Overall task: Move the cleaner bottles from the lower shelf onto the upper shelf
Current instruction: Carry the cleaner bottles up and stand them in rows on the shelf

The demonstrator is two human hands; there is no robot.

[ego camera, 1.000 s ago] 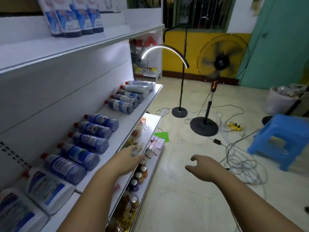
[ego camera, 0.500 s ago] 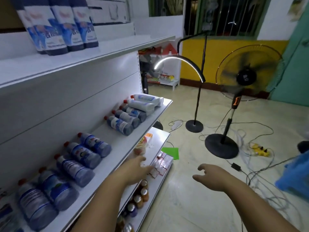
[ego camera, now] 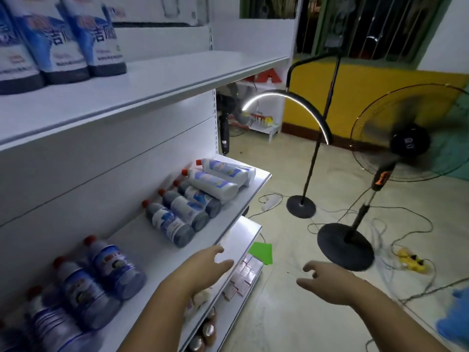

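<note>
Several red-capped cleaner bottles lie on their sides on the lower white shelf [ego camera: 236,209]. A far group holds dark blue bottles [ego camera: 168,223] and two white ones [ego camera: 214,182]. A nearer group of blue bottles [ego camera: 114,270] lies at the left. On the upper shelf [ego camera: 177,80] three blue and white cleaner bottles [ego camera: 97,39] stand upright at the left. My left hand [ego camera: 203,268] hovers open over the lower shelf's front edge, between the two groups and touching none. My right hand [ego camera: 327,280] floats open over the floor, holding nothing.
Below the lower shelf are shelves with small cans [ego camera: 206,331] and boxes [ego camera: 242,278]. On the floor stand an arc lamp [ego camera: 302,207], a pedestal fan [ego camera: 408,143], loose cables with a yellow power strip [ego camera: 411,261], and green paper [ego camera: 261,252]. Something blue [ego camera: 454,318] shows at the right edge.
The view has swung up and left, so the upper shelf fills more of the frame. Both open hands have risen a little and my left hand has reached further along the lower shelf's edge.
</note>
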